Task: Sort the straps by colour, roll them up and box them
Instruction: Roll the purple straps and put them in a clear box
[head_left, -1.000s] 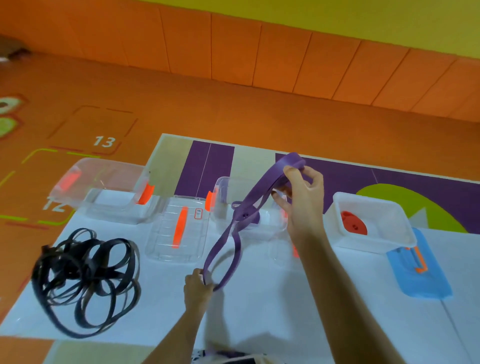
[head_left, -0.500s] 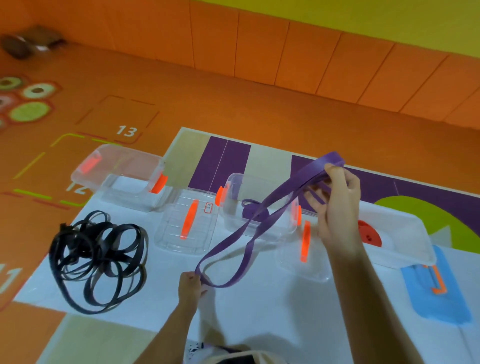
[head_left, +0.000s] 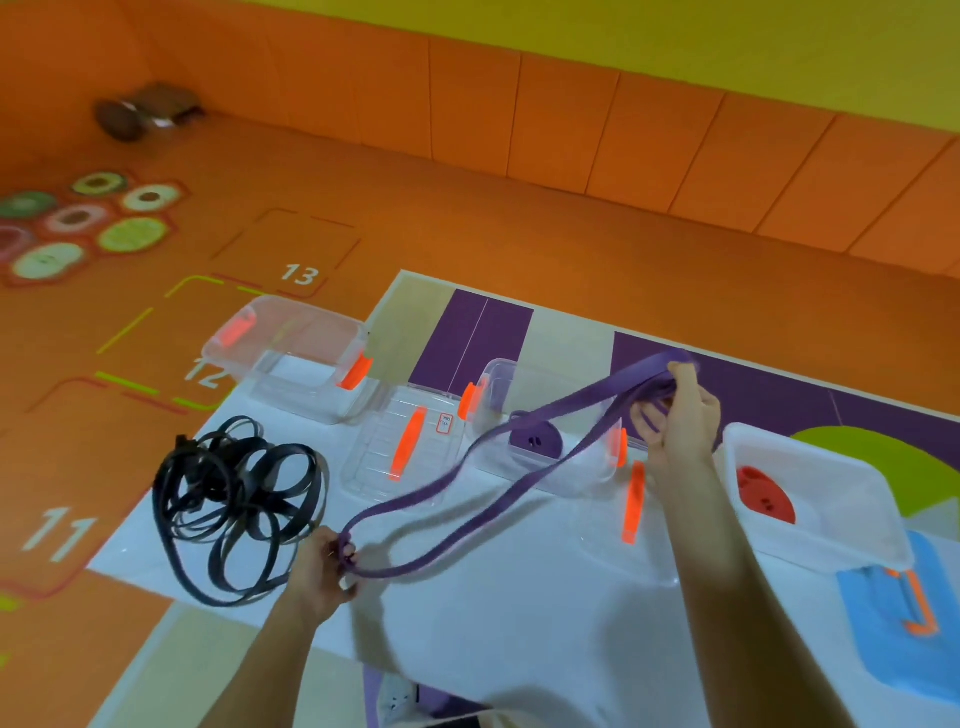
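Orange floor, white mat (head_left: 519, 623) mid-frame. Pulled the purple strap (head_left: 587, 396) out longer than a second ago. Left hand (head_left: 324, 569) fingers pinching the low-centre end, right hand (head_left: 685, 421) fingers clenched round the centre-right end. Probably straightening it before rolling.

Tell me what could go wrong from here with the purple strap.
1. The purple strap sags between the left hand and right hand over the clear box; pulling could snag its rim and drag it.
2. The left hand pinches right beside the black straps; the loop may catch that tangle.
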